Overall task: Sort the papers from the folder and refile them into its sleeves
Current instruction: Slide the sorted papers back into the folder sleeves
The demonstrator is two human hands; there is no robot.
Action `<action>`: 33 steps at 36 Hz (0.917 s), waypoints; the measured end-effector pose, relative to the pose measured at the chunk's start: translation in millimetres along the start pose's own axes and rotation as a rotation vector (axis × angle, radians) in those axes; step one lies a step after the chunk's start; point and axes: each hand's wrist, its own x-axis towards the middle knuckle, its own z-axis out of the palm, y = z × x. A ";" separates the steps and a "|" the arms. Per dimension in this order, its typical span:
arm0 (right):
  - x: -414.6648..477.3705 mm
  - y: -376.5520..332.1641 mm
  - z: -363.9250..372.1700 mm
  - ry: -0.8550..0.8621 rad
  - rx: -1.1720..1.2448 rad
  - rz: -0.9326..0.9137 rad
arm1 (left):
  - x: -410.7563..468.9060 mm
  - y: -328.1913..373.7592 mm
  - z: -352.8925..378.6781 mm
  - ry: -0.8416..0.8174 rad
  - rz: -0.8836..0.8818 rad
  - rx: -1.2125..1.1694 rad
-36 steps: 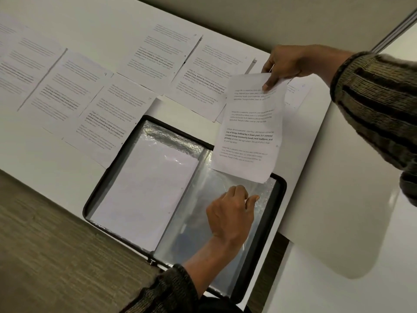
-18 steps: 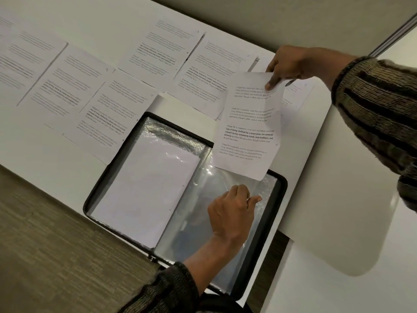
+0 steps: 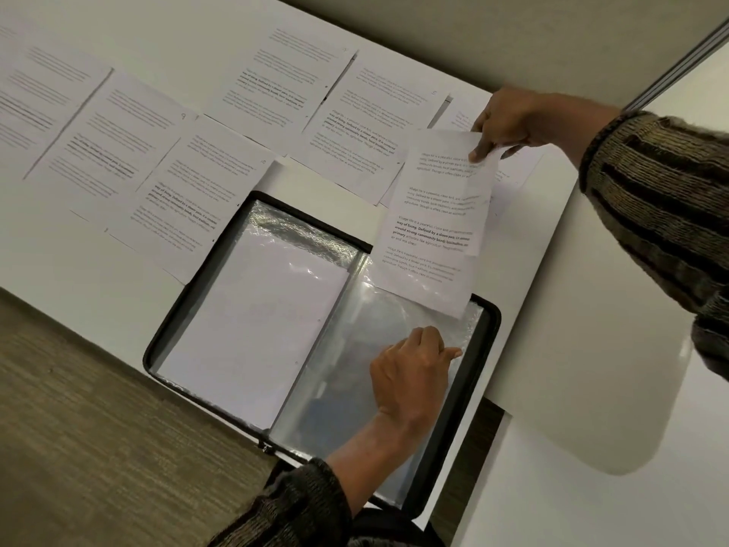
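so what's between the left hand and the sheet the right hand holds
Only a bare strip of clear sleeve, in the head view; the sheet's corner hangs just past the left hand.

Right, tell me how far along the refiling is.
Done: one filed sheet sits in the left sleeve of the folder. In hand: the right hand pinches a printed sheet above the empty sleeve, which the left hand holds. Left: several loose sheets lie spread on the table.

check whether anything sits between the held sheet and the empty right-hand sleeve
Nothing visible does. The right hand pinches the printed sheet above the clear sleeve; the left hand grips the sleeve's edge, below the sheet's lower corner.
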 end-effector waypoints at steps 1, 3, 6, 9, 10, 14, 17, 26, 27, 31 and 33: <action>0.5 0.6 0.9 0.014 -0.018 -0.015 | -0.2 0.0 -0.1 -0.001 0.000 -0.007; 1.9 1.9 3.4 0.042 -0.082 -0.044 | 0.7 -1.7 -0.7 -0.009 -0.005 -0.011; 7.5 4.6 5.9 0.052 -0.136 -0.076 | 5.4 -6.6 -0.8 -0.047 -0.025 0.003; 9.4 7.9 6.8 0.065 -0.151 -0.116 | 13.1 -12.3 0.0 -0.076 -0.027 0.012; 9.4 9.6 7.2 0.067 -0.159 -0.132 | 16.1 -15.0 1.2 -0.089 -0.023 0.030; 11.6 17.3 10.3 0.065 -0.221 -0.180 | 21.1 -29.2 15.3 -0.275 -0.016 0.165; 15.0 22.6 16.2 0.047 -0.261 -0.192 | 17.4 -42.8 23.5 -0.381 0.006 0.209; 22.5 34.1 26.1 -0.014 -0.246 -0.202 | 1.6 -64.4 25.7 -0.460 0.099 0.238; 23.1 35.4 24.4 -0.002 -0.246 -0.207 | 1.0 -64.3 24.4 -0.460 0.121 0.242; 21.5 37.5 16.6 0.006 -0.240 -0.214 | -1.6 -61.8 23.5 -0.480 0.226 0.259; 19.6 37.4 14.8 0.003 -0.223 -0.214 | -1.6 -58.6 25.4 -0.510 0.272 0.270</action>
